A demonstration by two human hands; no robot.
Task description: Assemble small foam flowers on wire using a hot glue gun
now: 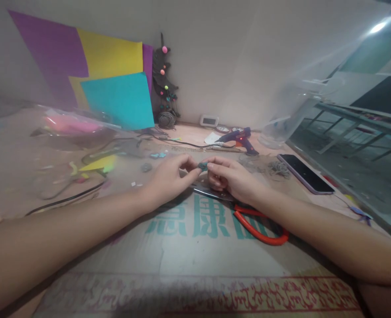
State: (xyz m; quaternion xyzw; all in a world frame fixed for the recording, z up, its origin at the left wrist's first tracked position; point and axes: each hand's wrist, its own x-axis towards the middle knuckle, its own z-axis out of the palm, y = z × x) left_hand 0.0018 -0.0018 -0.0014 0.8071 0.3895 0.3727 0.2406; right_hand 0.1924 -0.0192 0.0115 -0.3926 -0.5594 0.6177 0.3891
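Head view looks down on a flat sheet of brown cardboard [195, 251] printed with large teal characters, which covers the surface across the lower middle of the frame. Smooth purple, yellow and teal paper sheets [115, 95] lean on the wall at upper left. Beside them stands a dark branch-shaped ornament [164, 79] dotted with small round pompoms.

Both forearms reach in from the bottom corners and meet at centre. The left hand [168, 176] and the right hand [230, 176] are each curled nearly closed, thumb and fingertips pinching one tiny dark teal piece [202, 166] between them, just above the cardboard.

Red-handled scissors [258, 227] lie under the right wrist. A glossy phone [304, 173] rests at right, and a purple glue gun [238, 139] lies beyond the hands.

Judging by this, the ornament already carries decorations, while the small piece is only being shaped and is fixed to nothing.
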